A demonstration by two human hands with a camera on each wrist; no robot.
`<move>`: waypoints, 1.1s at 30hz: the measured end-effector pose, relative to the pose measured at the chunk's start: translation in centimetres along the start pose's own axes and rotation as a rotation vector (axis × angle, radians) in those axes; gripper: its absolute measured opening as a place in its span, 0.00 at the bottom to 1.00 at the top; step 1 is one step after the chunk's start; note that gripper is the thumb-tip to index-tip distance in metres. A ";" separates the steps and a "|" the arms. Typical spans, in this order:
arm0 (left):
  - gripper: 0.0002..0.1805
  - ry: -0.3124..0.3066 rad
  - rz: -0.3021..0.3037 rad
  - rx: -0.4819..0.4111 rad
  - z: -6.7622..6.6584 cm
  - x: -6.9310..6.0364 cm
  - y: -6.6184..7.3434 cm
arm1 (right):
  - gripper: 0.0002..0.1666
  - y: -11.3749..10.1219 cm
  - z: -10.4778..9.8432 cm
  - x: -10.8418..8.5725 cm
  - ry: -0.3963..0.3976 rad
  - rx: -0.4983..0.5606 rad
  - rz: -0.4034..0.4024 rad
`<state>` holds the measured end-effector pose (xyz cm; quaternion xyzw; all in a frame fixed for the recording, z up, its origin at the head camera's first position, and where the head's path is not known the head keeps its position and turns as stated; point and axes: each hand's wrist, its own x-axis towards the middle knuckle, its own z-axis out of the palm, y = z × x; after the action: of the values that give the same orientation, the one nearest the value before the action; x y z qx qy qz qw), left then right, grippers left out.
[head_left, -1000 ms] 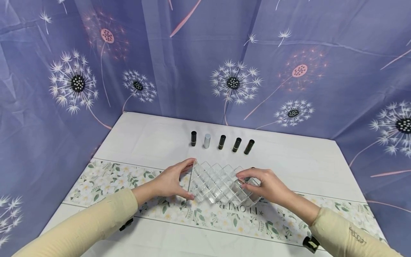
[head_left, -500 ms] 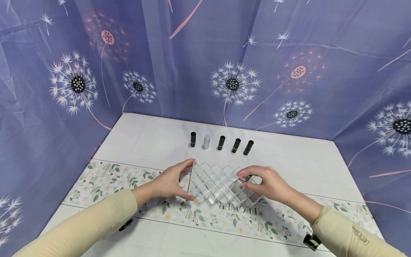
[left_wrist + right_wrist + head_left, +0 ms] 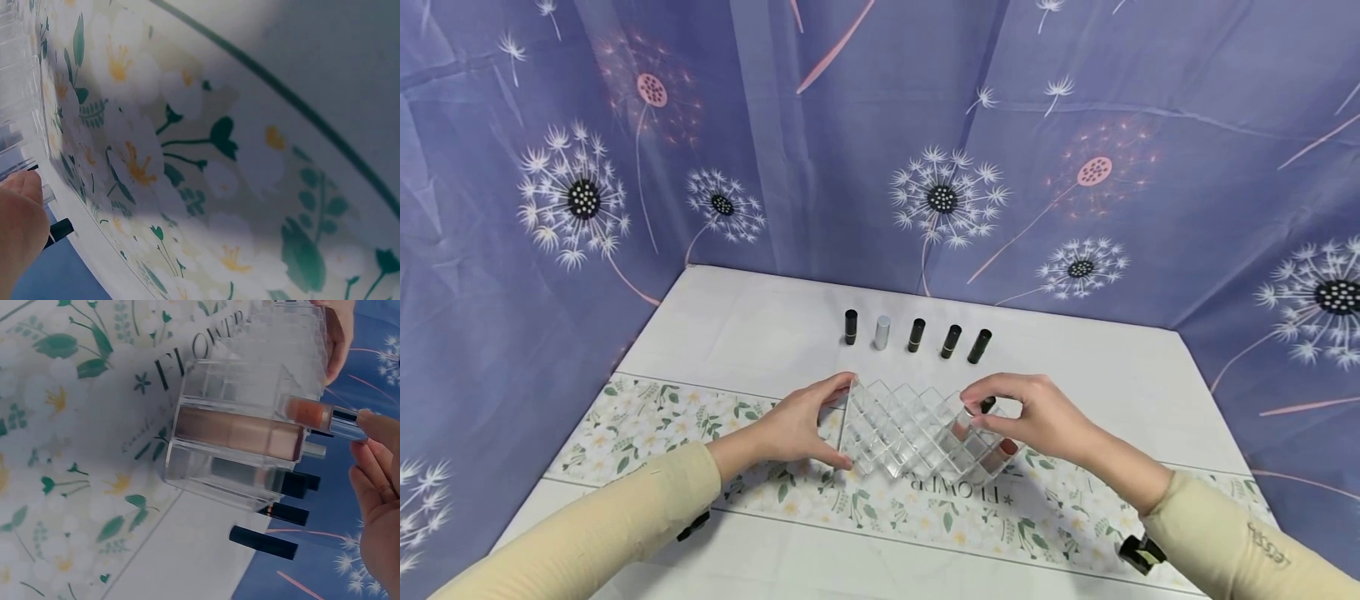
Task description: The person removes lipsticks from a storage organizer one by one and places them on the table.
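Observation:
A clear lipstick organizer (image 3: 895, 425) with a diamond grid lies across the floral strip. My left hand (image 3: 801, 421) grips its left end, with thumb and fingers at the two corners. Above the right part of the grid, my right hand (image 3: 1030, 412) pinches a lipstick tube (image 3: 962, 425) by its silvery end. That tube shows an orange lower part (image 3: 306, 412) in the right wrist view, its bottom at the mouth of a compartment. A red-topped lipstick (image 3: 1009, 447) stands in the front right compartment. Behind it, a black-capped lipstick (image 3: 988, 404) is partly hidden by my right hand.
Several lipsticks stand in a row behind the organizer: a black one (image 3: 851, 327) at the left end, a silver one (image 3: 882, 332) beside it, and a dark one (image 3: 979, 346) at the right end. A purple dandelion curtain (image 3: 850, 167) encloses the white table (image 3: 737, 308).
My right hand has risen slightly and moved right with the lipstick tube, so more of the tube shows. The red-topped lipstick has come into sight. My left hand stays on the organizer.

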<state>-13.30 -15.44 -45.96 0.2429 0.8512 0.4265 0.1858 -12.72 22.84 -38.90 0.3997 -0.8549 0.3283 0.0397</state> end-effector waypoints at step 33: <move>0.70 -0.010 0.014 -0.014 -0.1 0.0 0.0 | 0.25 1.8 -5.3 1.2 0.130 -0.090 0.097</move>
<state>-13.32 -15.48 -45.90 0.2498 0.8455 0.4326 0.1887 -15.85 26.08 -35.31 0.3337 -0.8828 0.3161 0.0972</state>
